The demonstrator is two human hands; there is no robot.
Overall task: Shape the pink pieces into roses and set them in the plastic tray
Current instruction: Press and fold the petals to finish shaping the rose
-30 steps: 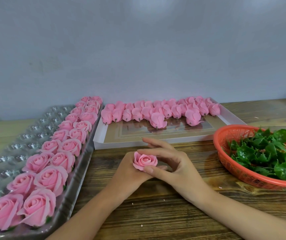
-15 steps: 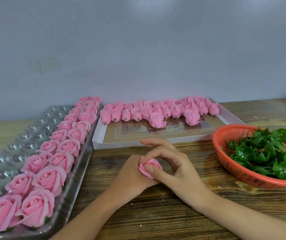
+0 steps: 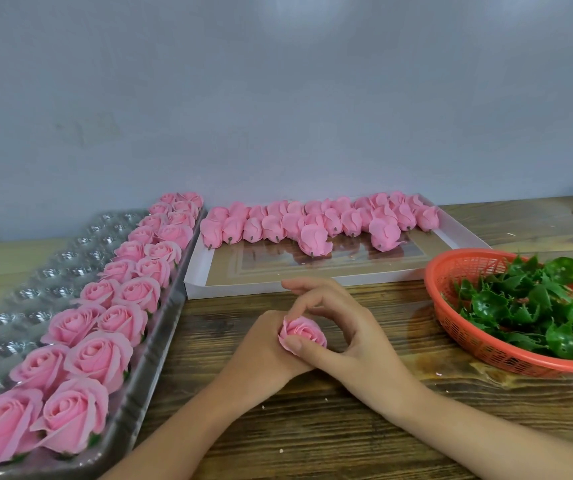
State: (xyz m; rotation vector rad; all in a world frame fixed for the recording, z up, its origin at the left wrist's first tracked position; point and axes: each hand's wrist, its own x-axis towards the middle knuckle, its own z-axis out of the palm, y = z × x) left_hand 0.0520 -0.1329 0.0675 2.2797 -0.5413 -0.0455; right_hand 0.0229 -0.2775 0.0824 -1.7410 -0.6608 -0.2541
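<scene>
A small pink rose (image 3: 304,332) sits between both hands over the wooden table. My left hand (image 3: 264,348) grips it from below and the left. My right hand (image 3: 350,334) pinches its outer petal, thumb at the front and index finger curled over the top. The clear plastic tray (image 3: 35,278) on the left carries two rows of finished pink roses (image 3: 111,323) along its right side; its other cups are bare. Unshaped pink pieces (image 3: 312,223) lie in a row at the back of a flat white box (image 3: 312,282).
An orange mesh basket (image 3: 468,341) of green plastic leaves (image 3: 537,306) stands at the right, close to my right hand. A grey wall runs behind the table. Bare wood lies in front of my forearms.
The rose has turned in my hands and sunk a little lower. My right index finger has curled over its top, and the thumb now presses the front petal.
</scene>
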